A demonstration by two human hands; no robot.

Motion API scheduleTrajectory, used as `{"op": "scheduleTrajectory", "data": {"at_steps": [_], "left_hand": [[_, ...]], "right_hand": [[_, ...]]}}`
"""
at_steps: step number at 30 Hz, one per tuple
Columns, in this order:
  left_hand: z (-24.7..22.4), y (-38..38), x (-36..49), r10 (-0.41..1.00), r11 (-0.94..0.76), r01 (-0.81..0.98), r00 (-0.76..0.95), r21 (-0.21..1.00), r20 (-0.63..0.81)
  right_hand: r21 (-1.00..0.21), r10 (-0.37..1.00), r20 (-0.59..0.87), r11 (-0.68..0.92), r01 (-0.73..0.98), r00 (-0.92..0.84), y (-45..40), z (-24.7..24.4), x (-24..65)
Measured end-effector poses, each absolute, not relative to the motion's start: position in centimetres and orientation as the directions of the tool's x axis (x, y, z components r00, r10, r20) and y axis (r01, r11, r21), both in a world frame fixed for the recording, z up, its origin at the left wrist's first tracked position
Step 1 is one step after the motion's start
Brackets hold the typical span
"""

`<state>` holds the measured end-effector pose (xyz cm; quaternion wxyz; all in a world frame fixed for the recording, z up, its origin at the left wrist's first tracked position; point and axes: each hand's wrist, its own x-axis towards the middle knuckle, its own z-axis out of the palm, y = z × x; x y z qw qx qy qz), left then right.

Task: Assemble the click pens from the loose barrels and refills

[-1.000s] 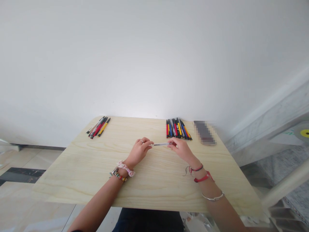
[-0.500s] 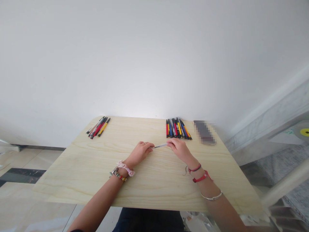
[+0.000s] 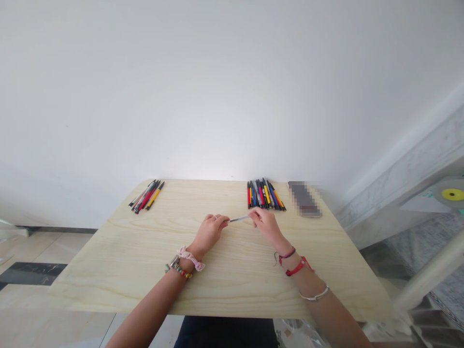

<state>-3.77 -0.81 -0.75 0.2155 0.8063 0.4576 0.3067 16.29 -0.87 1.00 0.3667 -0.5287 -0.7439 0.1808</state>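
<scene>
A slim pen (image 3: 239,219), pale with a dark section toward the left, spans the gap between my hands just above the table. My left hand (image 3: 212,232) pinches its left end between thumb and fingers. At the other end, the fingertips of my right hand (image 3: 266,224) are closed on the pen's pale part. Both ends are covered by my fingers. Beyond my right hand lies a row of several pens (image 3: 264,195) in red, yellow, blue, black and grey. A smaller bunch of pens (image 3: 147,195) rests at the table's far left.
The light wooden table (image 3: 145,280) stands against a white wall. A phone-like dark object (image 3: 305,199), blurred out, lies at the far right. Right of the table are a stair rail (image 3: 427,275) and a round object with a yellow centre (image 3: 453,194).
My hands hold the pen in nearly the same place, the pen tilted slightly less. The whole view has shifted a little; both pen groups lie as before.
</scene>
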Motion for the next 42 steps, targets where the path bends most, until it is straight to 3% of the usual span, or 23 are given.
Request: {"op": "scheduleTrajectory", "data": {"at_steps": [2, 4, 7, 10, 13, 21, 27, 42], "left_hand": [[-0.5, -0.8, -3.6, 0.931, -0.315, 0.481, 0.324, 0.818, 0.168], [-0.2, -0.7, -3.7, 0.949, -0.106, 0.254, 0.315, 0.961, 0.022], [0.2, -0.7, -4.0, 0.916, 0.135, -0.08, 0.39, 0.988, -0.093], [0.5, -0.8, -4.0, 0.895, 0.223, -0.231, 0.434, 0.947, -0.105], [0.6, -0.9, -3.7, 0.898, 0.241, -0.236, 0.423, 0.942, -0.124], [0.4, -1.3, -3.2, 0.879, 0.268, -0.19, 0.449, 0.945, -0.159], [0.4, -1.3, -3.5, 0.887, 0.253, -0.17, 0.434, 0.952, -0.158], [0.6, -1.2, -3.3, 0.889, 0.214, -0.091, 0.43, 0.972, -0.156]], "right_hand": [[-0.727, 0.905, 0.404, 0.404, 0.555, -0.129, -0.7, 1.1, 16.7], [-0.697, 0.865, 0.483, 0.474, 0.539, -0.135, -0.9, 1.2, 16.9], [-0.529, 0.768, 0.538, 0.628, 0.57, -0.347, -1.5, 1.2, 16.3], [-0.341, 0.633, 0.504, 0.771, 0.539, -0.587, -2.3, 1.1, 14.8], [-0.244, 0.578, 0.501, 0.809, 0.535, -0.644, -2.8, 0.9, 13.6], [-0.273, 0.635, 0.505, 0.76, 0.59, -0.585, -2.9, 0.7, 13.3], [-0.267, 0.596, 0.471, 0.799, 0.539, -0.65, -2.9, 1.0, 13.4], [-0.237, 0.629, 0.516, 0.757, 0.609, -0.581, -2.8, 0.8, 13.5]]}}
